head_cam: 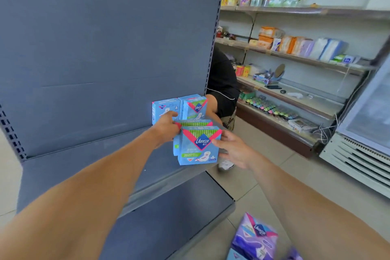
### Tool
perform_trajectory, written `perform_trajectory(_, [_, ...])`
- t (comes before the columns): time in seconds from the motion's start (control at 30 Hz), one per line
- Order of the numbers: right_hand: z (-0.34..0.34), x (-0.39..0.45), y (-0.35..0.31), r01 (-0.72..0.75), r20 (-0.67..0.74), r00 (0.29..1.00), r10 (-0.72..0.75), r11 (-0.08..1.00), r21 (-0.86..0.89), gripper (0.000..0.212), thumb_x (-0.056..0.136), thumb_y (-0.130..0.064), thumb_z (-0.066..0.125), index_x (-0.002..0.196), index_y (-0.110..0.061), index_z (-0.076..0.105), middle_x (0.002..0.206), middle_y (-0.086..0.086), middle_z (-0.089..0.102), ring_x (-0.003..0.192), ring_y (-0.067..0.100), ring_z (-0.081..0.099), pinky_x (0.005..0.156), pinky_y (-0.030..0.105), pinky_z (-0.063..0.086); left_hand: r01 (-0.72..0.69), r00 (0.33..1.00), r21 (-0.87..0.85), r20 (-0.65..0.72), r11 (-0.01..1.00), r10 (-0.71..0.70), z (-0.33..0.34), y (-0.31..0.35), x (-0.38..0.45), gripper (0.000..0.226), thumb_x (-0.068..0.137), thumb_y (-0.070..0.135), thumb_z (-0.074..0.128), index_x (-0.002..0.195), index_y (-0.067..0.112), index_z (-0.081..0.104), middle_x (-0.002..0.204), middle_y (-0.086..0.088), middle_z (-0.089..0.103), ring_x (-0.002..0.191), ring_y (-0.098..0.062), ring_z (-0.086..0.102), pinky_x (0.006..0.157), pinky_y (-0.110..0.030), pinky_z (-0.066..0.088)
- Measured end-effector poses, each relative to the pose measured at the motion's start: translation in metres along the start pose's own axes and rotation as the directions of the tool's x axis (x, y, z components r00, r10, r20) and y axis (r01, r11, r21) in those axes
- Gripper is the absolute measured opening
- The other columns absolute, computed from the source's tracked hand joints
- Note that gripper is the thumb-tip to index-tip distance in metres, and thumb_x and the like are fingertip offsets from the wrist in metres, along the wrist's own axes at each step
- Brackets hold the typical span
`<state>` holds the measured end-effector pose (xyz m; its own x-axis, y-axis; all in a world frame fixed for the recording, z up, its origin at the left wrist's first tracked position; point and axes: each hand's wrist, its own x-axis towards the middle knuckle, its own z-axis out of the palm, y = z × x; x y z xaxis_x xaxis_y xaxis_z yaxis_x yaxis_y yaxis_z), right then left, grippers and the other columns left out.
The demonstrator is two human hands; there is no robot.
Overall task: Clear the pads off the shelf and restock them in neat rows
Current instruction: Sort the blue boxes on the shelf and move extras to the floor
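Head view, grey metal shelf [88, 167] on a gondola unit, seen from above and slightly left.

Left hand [166, 127]: arm reaches in from lower left. Fingers curled onto the upper left edge of the front blue Libresse pad pack [198, 148]; thumb side hidden behind the pack, so depth of grip cannot be told, but the hand holds the pack at its top corner.

Right hand [234, 148]: arm comes in from lower right. Thumb lies on the pack's front face at its right edge, fingers wrap behind the right side. The pack is pinched between thumb and fingers.

Front pack: upright, face toward the camera, at the right end of the shelf near its front edge. Whether its base touches the shelf cannot be told. A second blue pack [190, 123] stands directly behind it, touching or nearly so; only its top strip and left edge show.

Further back on the same shelf, near the back panel [105, 38]: two more blue packs side by side, left one [163, 108] and right one [195, 107], both upright.

Bottom right of frame: purple Libresse pack [255, 236], blurred, low over the tiled floor [249, 188].

Background: a person in dark clothing [222, 84] partly hidden behind the gondola's right edge; wall shelving [295, 55] with mixed goods; a chiller cabinet [363, 133] at far right.
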<state>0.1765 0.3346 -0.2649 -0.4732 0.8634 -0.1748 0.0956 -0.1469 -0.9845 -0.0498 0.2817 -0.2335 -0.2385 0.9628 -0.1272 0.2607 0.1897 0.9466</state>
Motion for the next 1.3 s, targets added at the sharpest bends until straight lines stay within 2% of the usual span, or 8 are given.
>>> perform_trajectory(0.13, [-0.01, -0.041, -0.001, 0.008, -0.122, 0.993, 0.0, 0.998, 0.065, 0.028, 0.095, -0.018, 0.06, 0.12, -0.012, 0.049, 0.113, 0.008, 0.067, 0.092, 0.017, 0.067, 0.076, 0.035, 0.054, -0.105, 0.993, -0.014, -0.06, 0.994, 0.104, 0.036, -0.004, -0.021, 0.021, 0.083, 0.012, 0.058, 0.096, -0.004, 0.061, 0.095, -0.015, 0.067, 0.086, -0.028, 0.059, 0.087, -0.049, 0.051])
perform_trajectory(0.27, [-0.016, -0.083, 0.003, 0.013, -0.276, 0.961, -0.008, 1.0, 0.016, 0.025, 0.095, -0.02, 0.06, 0.112, -0.011, 0.045, 0.102, 0.004, 0.065, 0.089, 0.021, 0.064, 0.075, 0.037, 0.052, -0.182, 0.983, 0.069, 0.039, 0.981, 0.18, 0.073, 0.0, -0.061, 0.028, 0.097, 0.002, 0.043, 0.119, 0.009, 0.059, 0.116, -0.007, 0.066, 0.109, -0.027, 0.062, 0.095, -0.047, 0.051])
perform_trajectory(0.43, [-0.024, -0.127, 0.017, 0.032, -0.386, 0.92, -0.06, 0.996, -0.079, 0.029, 0.097, -0.022, 0.058, 0.115, -0.007, 0.042, 0.103, 0.008, 0.061, 0.086, 0.021, 0.064, 0.07, 0.037, 0.053, -0.106, 0.908, 0.021, 0.409, 0.994, 0.088, 0.1, -0.002, -0.104, 0.081, 0.086, -0.003, 0.056, 0.143, 0.034, 0.012, 0.128, -0.004, 0.054, 0.118, -0.023, 0.054, 0.096, -0.045, 0.051])
perform_trajectory(0.57, [-0.026, -0.153, 0.036, 0.007, -0.512, 0.855, -0.086, 0.988, -0.154, 0.03, 0.096, -0.028, 0.058, 0.112, -0.009, 0.041, 0.108, 0.011, 0.059, 0.095, 0.026, 0.066, 0.087, 0.048, 0.055, -0.285, 0.914, 0.143, 0.339, 0.948, 0.223, 0.124, -0.014, -0.122, 0.071, 0.097, 0.016, 0.053, 0.151, 0.023, 0.007, 0.131, -0.002, 0.054, 0.112, -0.02, 0.058, 0.091, -0.037, 0.052])
perform_trajectory(0.77, [-0.025, -0.198, 0.074, -0.01, -0.646, 0.734, -0.207, 0.949, -0.315, 0.016, 0.097, -0.027, 0.052, 0.107, -0.017, 0.043, 0.105, 0.004, 0.065, 0.087, 0.018, 0.067, 0.073, 0.034, 0.054, -0.309, 0.928, 0.126, 0.255, 0.943, 0.27, 0.172, -0.043, -0.146, 0.045, 0.101, 0.023, 0.047, 0.144, 0.021, 0.034, 0.128, -0.005, 0.06, 0.107, -0.022, 0.062, 0.091, -0.038, 0.051])
perform_trajectory(0.97, [-0.03, -0.248, 0.139, -0.076, -0.632, 0.731, -0.256, 0.89, -0.449, 0.055, 0.1, -0.019, 0.046, 0.149, -0.021, 0.021, 0.112, -0.001, 0.058, 0.086, 0.014, 0.06, 0.059, 0.014, 0.043, -0.276, 0.94, 0.124, 0.242, 0.953, 0.24, 0.225, -0.091, -0.169, 0.051, 0.101, 0.027, 0.047, 0.149, 0.025, 0.028, 0.122, -0.007, 0.062, 0.096, -0.022, 0.065, 0.08, -0.035, 0.054])
perform_trajectory(1.1, [-0.043, -0.261, 0.194, -0.209, -0.669, 0.723, -0.172, 0.869, -0.449, 0.064, 0.102, -0.025, 0.042, 0.155, -0.026, 0.006, 0.113, 0.012, 0.063, 0.088, 0.027, 0.064, 0.072, 0.038, 0.054, -0.298, 0.931, 0.217, 0.28, 0.93, 0.233, 0.262, -0.127, -0.189, 0.072, 0.1, 0.022, 0.046, 0.152, 0.044, 0.001, 0.105, -0.021, 0.063, 0.08, -0.028, 0.063, 0.076, -0.039, 0.051])
perform_trajectory(1.3, [-0.059, -0.275, 0.254, -0.244, -0.71, 0.689, -0.148, 0.875, -0.419, 0.054, 0.102, -0.022, 0.046, 0.151, -0.022, 0.023, 0.122, 0.008, 0.062, 0.1, 0.025, 0.063, 0.078, 0.031, 0.05, -0.482, 0.776, 0.317, 0.588, 0.817, 0.23, 0.29, -0.175, -0.192, 0.102, 0.083, 0.015, 0.074, 0.154, 0.036, 0.004, 0.153, -0.013, 0.032, 0.135, -0.029, 0.04, 0.1, -0.028, 0.037])
